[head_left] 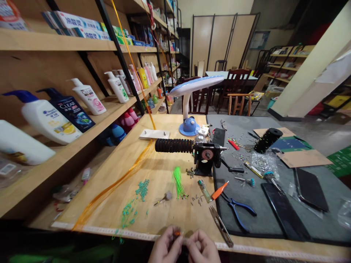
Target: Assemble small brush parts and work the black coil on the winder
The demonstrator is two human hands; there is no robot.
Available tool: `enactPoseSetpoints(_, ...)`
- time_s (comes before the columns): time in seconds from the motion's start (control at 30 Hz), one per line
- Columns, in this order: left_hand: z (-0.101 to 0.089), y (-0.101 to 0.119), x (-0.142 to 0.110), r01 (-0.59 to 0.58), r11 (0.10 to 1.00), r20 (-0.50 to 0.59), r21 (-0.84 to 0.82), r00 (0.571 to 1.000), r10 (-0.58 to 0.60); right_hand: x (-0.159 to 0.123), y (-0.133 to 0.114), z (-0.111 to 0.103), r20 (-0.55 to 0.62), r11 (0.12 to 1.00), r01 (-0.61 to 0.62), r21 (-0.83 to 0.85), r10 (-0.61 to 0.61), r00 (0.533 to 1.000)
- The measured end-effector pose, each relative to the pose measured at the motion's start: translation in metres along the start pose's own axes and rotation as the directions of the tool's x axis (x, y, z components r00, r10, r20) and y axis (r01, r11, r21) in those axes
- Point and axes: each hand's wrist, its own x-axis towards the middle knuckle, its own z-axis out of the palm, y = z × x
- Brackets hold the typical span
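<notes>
Fingers of the left hand (168,245) are pinching a small orange piece (177,233) at the table's (109,212) near edge; the right hand's (202,247) fingertips are closing together beside it, their grip unclear.

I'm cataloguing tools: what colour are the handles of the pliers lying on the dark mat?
Blue pliers handles, seen in the head view.

I can read "CLEAR" on the dark blue pump bottle (70,109) and on the white pump bottle with pink flowers (89,98); "冷酸灵" repeats on the toothpaste boxes (82,26).
</notes>
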Motion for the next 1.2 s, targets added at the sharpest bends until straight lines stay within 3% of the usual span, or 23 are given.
enactPoseSetpoints(0.33, 0.0, 0.002, -0.001, -0.19, 0.961, 0.027, 0.199, 0.982, 0.189, 0.001, 0.0, -0.004, 0.025, 0.999, -0.003, -0.039, 0.004, 1.0)
enactPoseSetpoints(0.57, -0.002, 0.01, -0.004, -0.323, 0.859, 0.073, 0.398, 0.944, 0.321, 0.003, 0.008, -0.005, 0.055, 0.997, 0.055, -0.045, -0.053, 0.997)
enactPoseSetpoints(0.8, -0.005, 0.009, -0.004, -0.356, 0.771, 0.13, 0.529, 0.931, 0.341, 0.004, 0.009, -0.005, 0.098, 0.997, 0.071, -0.04, -0.066, 0.993)
enactPoseSetpoints(1.03, -0.004, 0.012, -0.006, -0.374, 0.758, 0.158, 0.535, 0.925, 0.344, 0.004, 0.002, -0.008, 0.105, 0.998, 0.026, 0.061, -0.032, 0.994)
enactPoseSetpoints(1.2, -0.008, 0.007, -0.007, -0.372, 0.764, 0.179, 0.527, 0.927, 0.328, 0.003, -0.004, -0.008, 0.084, 0.994, 0.097, 0.05, -0.101, 0.991)
